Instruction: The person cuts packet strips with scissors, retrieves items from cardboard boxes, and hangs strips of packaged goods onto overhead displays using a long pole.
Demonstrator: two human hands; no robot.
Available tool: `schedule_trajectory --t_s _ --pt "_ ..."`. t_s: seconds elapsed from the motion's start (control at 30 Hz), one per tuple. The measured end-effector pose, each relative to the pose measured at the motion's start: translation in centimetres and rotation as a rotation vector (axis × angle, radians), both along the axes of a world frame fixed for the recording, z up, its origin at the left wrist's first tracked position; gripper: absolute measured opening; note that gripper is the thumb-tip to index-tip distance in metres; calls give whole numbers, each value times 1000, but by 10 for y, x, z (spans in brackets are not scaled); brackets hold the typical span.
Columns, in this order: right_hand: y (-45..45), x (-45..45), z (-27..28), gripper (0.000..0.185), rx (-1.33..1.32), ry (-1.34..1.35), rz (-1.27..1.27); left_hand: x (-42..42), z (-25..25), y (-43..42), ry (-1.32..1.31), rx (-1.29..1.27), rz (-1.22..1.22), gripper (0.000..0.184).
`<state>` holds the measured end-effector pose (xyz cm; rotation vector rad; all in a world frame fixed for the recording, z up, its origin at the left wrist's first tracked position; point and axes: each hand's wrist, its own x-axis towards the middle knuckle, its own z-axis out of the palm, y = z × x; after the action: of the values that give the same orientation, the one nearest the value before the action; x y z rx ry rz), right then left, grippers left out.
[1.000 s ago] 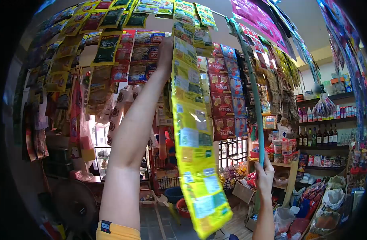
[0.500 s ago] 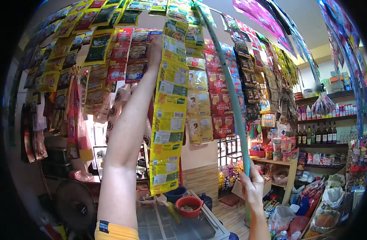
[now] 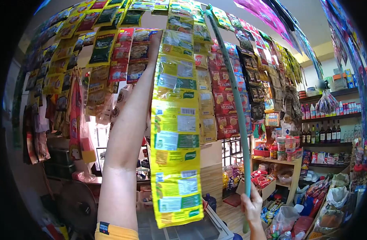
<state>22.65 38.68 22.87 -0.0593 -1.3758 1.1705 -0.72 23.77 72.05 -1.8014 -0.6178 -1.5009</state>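
My left arm reaches up in the middle, and my left hand (image 3: 156, 40) is at the upper part of a long yellow strip of sachets (image 3: 177, 132); its fingers are mostly hidden behind the strip. At the lower right, my right hand (image 3: 253, 204) is wrapped round a long green pole (image 3: 236, 100). The pole's upper end reaches the hanging rail near the top of the strip. Red and blue coffee sachets (image 3: 224, 100) hang just behind the pole.
More sachet strips (image 3: 101, 48) hang at the left. Shelves with bottles (image 3: 329, 132) line the right wall. A wooden shelf (image 3: 293, 172), bags (image 3: 283, 218) and a glass-topped case (image 3: 209, 226) stand below. A fan (image 3: 76, 206) is at lower left.
The pole's top moved left to the rail by the strip, then slightly right. The yellow strip swung from slanting right to nearly straight down and now appears closer. My right hand moved slightly left and down.
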Motion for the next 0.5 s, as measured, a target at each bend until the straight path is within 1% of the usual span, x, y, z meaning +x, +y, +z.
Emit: schedule_trajectory --t_s 0.17,0.23,0.37,0.47,0.5 --pt "7 -9 -57 52 9 -18 149 1 -11 -4 -2 -11 -3 22" --pt "6 -10 -63 53 -22 -34 232 2 -16 -5 -8 1 18 22" --pt "2 -12 -50 52 -33 -48 328 3 -39 -5 -32 33 77 21" --pt "9 -18 -35 54 5 -53 365 10 -65 -5 -45 53 108 21" --pt "12 -20 -27 54 65 -25 363 13 -74 -4 -48 56 115 21"
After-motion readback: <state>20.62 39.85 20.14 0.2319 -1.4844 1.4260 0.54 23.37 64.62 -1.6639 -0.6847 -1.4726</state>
